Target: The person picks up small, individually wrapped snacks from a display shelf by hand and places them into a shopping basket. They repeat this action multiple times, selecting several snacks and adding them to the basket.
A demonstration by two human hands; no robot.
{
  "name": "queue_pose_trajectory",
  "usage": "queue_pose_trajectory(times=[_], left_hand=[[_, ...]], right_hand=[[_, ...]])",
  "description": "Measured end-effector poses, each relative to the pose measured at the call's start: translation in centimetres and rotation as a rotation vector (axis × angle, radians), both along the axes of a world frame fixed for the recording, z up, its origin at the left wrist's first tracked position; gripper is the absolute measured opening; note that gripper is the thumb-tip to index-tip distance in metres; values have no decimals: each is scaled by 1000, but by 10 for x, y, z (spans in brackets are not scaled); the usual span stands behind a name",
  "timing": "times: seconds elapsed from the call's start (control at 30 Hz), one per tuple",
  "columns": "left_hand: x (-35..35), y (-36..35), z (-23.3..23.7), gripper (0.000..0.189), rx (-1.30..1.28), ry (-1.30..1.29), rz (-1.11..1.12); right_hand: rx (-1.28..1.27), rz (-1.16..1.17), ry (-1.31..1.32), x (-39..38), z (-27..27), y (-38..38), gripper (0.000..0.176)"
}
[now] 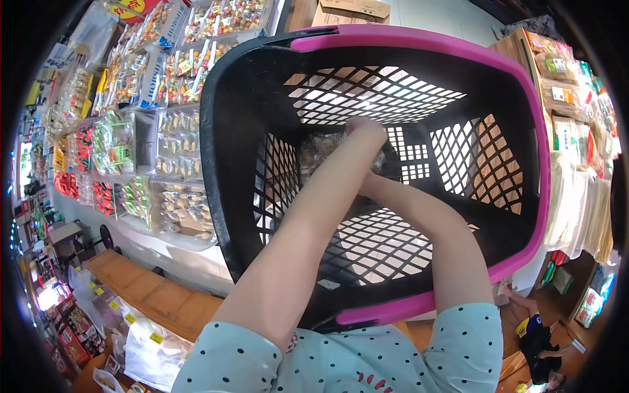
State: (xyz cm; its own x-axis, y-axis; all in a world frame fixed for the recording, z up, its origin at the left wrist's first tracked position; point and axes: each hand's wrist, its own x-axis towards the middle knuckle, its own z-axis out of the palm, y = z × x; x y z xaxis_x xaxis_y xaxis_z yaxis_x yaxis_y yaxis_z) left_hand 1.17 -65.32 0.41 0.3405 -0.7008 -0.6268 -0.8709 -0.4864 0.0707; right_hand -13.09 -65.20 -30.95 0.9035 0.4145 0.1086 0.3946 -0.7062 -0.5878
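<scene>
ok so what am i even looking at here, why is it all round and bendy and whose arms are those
There is no machine here. The one picture comes from a small camera worn on a person's head, looking down. Its wide lens bends the edges. The two bare arms are that person's own. Both reach into a black basket with a pink rim. The left hand is deep inside, at a clear packet lying there, but you can't see whether it grips it. The right arm passes under the left one, which hides its hand. Around them are shop shelves full of bagged food, and another person crouches at the lower right.
</scene>
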Motion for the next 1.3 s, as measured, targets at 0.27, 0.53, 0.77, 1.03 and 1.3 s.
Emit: queue_pose_trajectory(times=[0.27, 0.53, 0.77, 1.03, 1.3], left_hand=[[-31, 68, -78, 21, 157, 70, 186], [-68, 83, -151, 21, 283, 151, 347], [-63, 83, -169, 22, 324, 207, 344], [-24, 34, -107, 24, 247, 264, 118], [-14, 14, 19, 27, 143, 230, 118]], right_hand=[[-266, 44, 521, -18, 46, 0, 42], [-310, -66, 829, -16, 68, 9, 30], [-322, 71, 874, 11, 73, 14, 26], [-185, 15, 944, 65, 109, -7, 28], [-81, -3, 788, 97, 288, -61, 34]])
